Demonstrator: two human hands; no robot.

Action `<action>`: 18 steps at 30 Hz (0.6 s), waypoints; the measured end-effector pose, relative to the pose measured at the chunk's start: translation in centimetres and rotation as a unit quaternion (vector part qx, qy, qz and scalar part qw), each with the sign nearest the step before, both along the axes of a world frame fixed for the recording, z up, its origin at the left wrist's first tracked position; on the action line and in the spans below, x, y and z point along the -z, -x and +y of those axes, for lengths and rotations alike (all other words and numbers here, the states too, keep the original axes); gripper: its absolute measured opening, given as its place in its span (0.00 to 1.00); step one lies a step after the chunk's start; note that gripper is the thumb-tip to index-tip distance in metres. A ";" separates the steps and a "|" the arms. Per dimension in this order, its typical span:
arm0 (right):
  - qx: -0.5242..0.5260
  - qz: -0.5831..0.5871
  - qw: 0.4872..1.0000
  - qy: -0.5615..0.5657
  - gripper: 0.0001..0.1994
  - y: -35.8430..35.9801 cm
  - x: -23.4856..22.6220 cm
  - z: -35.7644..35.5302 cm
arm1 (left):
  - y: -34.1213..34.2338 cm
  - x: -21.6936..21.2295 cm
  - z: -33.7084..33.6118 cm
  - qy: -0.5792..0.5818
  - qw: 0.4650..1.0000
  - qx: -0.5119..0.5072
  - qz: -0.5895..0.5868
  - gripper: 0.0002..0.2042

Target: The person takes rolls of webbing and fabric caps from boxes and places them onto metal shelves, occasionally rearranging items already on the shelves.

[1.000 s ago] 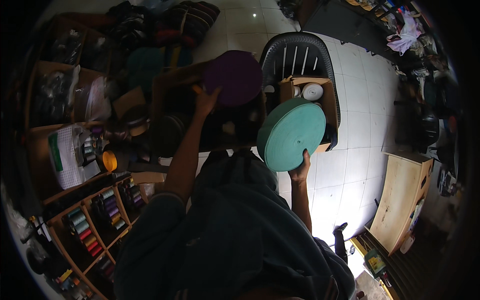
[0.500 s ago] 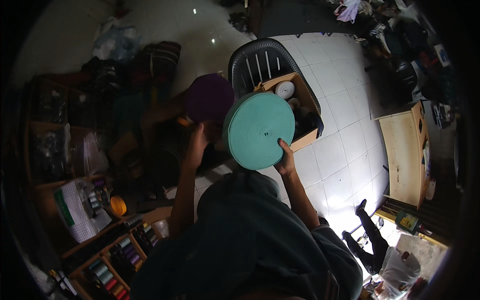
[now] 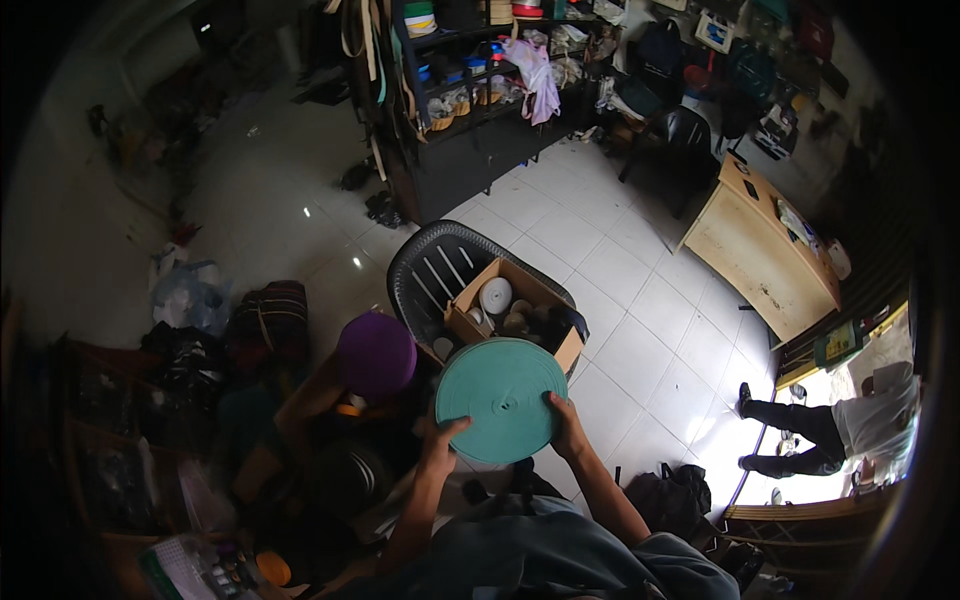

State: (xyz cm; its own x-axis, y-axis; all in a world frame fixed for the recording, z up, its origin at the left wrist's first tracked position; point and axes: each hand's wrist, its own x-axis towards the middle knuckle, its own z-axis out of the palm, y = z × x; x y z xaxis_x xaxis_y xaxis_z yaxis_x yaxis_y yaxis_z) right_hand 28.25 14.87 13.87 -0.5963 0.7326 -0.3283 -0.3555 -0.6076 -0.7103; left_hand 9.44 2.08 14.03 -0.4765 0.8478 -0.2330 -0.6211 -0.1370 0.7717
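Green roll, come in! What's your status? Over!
Left hand, right hand: gripping opposite sides. Green roll: held, round face showing. Cardboard box on black chair: partly hidden behind it.

White tiled floor, black chair, pale wooden desk, bright doorway.

Large rolls: two, comprising one green roll and one purple roll. Hands on the green roll: two, left hand and right hand. Slatted chair: one. Open cardboard box on the chair: one. White rolls along the box's far-left edge: at least two; remaining contents cannot be counted. Wooden table at right: one.
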 end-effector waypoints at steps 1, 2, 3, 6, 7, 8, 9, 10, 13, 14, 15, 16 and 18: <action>0.013 -0.010 1.000 -0.008 0.33 -0.8 -0.1 0.2 | -0.5 0.0 0.5 -0.010 1.000 0.010 0.003 0.34; 0.026 -0.020 0.999 -0.017 0.33 -1.8 -0.3 0.5 | -0.9 -0.3 1.0 -0.019 0.999 0.041 0.006 0.33; 0.038 -0.031 0.998 -0.025 0.33 -2.9 -0.7 0.8 | -1.4 -0.6 1.4 -0.028 0.997 0.070 0.008 0.32; 0.064 -0.017 0.997 -0.032 0.33 -6.7 -2.6 2.3 | -3.1 -1.2 3.5 -0.040 0.985 0.142 -0.086 0.34; 0.072 -0.010 0.997 -0.039 0.32 -7.9 -3.0 2.8 | -4.1 -1.3 4.3 -0.038 0.977 0.162 -0.134 0.36; 0.079 -0.003 0.996 -0.045 0.31 -9.1 -3.4 3.5 | -5.3 -1.5 5.9 -0.044 0.960 0.200 -0.192 0.34; 0.077 0.003 0.996 -0.047 0.31 -10.1 -3.8 4.2 | -6.5 -0.9 7.4 -0.082 0.962 0.188 -0.178 0.32; 0.087 -0.013 0.994 -0.058 0.30 -11.6 -4.4 4.9 | -8.2 0.1 9.3 -0.119 0.961 0.180 -0.171 0.30; 0.121 -0.065 0.988 -0.074 0.28 -16.3 -6.4 8.4 | -13.6 1.2 14.3 -0.103 0.979 0.150 -0.092 0.22; 0.130 -0.084 0.986 -0.065 0.27 -18.1 -6.9 9.7 | -15.5 1.8 15.5 -0.122 0.976 0.119 0.133 0.21; 0.124 -0.115 0.983 -0.067 0.27 -20.0 -7.4 11.0 | -17.0 1.9 16.9 -0.146 0.959 0.117 0.213 0.20; 0.141 -0.112 0.981 -0.074 0.27 -21.5 -7.0 12.2 | -18.5 2.1 18.0 -0.168 0.937 0.107 0.289 0.20; 0.145 -0.123 0.978 -0.088 0.28 -24.6 -7.4 14.6 | -20.9 1.6 21.0 -0.172 0.950 0.138 0.221 0.21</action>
State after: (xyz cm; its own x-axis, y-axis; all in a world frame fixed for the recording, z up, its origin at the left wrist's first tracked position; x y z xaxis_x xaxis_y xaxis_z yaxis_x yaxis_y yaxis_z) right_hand 52.83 29.43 21.26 -0.2739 0.9169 -0.2903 -0.2993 -0.3682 -0.8803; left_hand 30.32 23.11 12.41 -0.2111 0.9445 0.2518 -0.2954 -0.3072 0.9046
